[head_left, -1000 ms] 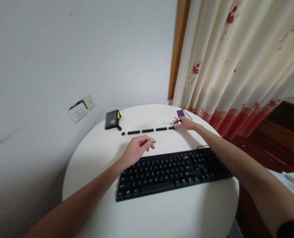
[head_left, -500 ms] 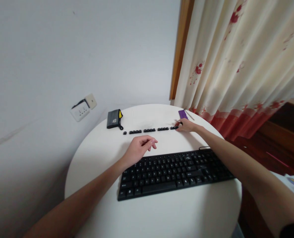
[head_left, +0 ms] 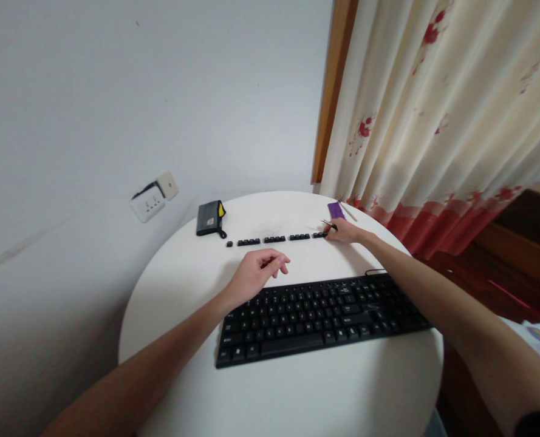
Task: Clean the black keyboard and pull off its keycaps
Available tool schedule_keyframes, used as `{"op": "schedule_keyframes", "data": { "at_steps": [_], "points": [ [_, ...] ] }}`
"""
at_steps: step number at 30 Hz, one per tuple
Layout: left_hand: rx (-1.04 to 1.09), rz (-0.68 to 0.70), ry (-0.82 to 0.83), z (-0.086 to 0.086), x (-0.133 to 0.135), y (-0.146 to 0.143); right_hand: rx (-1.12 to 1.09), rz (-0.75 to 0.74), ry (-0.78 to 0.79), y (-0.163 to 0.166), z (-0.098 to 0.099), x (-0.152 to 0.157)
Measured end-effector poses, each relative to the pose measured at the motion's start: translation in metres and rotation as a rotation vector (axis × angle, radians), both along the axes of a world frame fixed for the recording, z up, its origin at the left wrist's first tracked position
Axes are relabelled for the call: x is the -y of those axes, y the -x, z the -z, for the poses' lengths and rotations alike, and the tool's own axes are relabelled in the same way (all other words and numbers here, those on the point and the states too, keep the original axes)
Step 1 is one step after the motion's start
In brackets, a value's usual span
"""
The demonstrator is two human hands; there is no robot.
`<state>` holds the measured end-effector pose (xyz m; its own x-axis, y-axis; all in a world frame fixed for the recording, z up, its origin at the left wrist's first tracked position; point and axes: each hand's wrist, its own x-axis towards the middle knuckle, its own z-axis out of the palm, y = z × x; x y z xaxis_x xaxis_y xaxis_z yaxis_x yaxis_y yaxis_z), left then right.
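Note:
My right hand (head_left: 343, 230) is closed on what looks like a keycap puller (head_left: 330, 225), with thin metal wires pointing left and a dark handle. Its fingertips are down at the right end of a row of black keycaps (head_left: 274, 239), touching or just beside the last group (head_left: 318, 235). The fingers hide part of that end. My left hand (head_left: 261, 267) hovers over the upper left of the black keyboard (head_left: 297, 315), fingers loosely bent and apart, with nothing visible in them. Some top-row keys look absent from the keyboard.
A dark zip pouch (head_left: 209, 218) with a yellow patch lies at the back left of the round white table (head_left: 178, 328). A purple packet (head_left: 336, 210) and a pale stick (head_left: 348, 211) lie at the back right. Wall sockets (head_left: 151, 201) are on the left, a curtain (head_left: 410, 121) on the right.
My right hand has shifted very slightly right along the end of the keycap row, showing a little more of the last group. The left hand has barely moved.

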<state>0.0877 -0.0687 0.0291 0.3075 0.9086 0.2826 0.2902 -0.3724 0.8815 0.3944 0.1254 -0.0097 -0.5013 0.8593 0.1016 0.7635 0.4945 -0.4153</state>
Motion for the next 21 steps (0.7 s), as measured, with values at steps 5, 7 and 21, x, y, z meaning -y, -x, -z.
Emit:
{"op": "schedule_keyframes", "data": {
  "at_steps": [5,7,21],
  "points": [
    [-0.009,0.0,-0.005,0.001,0.0,0.0,0.003,0.001,-0.006,0.0,0.0,0.0],
    [-0.011,0.002,-0.004,0.002,-0.001,0.0,-0.001,0.005,-0.007,0.001,0.001,0.0],
    [0.057,-0.078,-0.027,0.0,-0.004,0.005,-0.279,0.14,-0.119,-0.007,-0.03,0.008]
  ]
}}
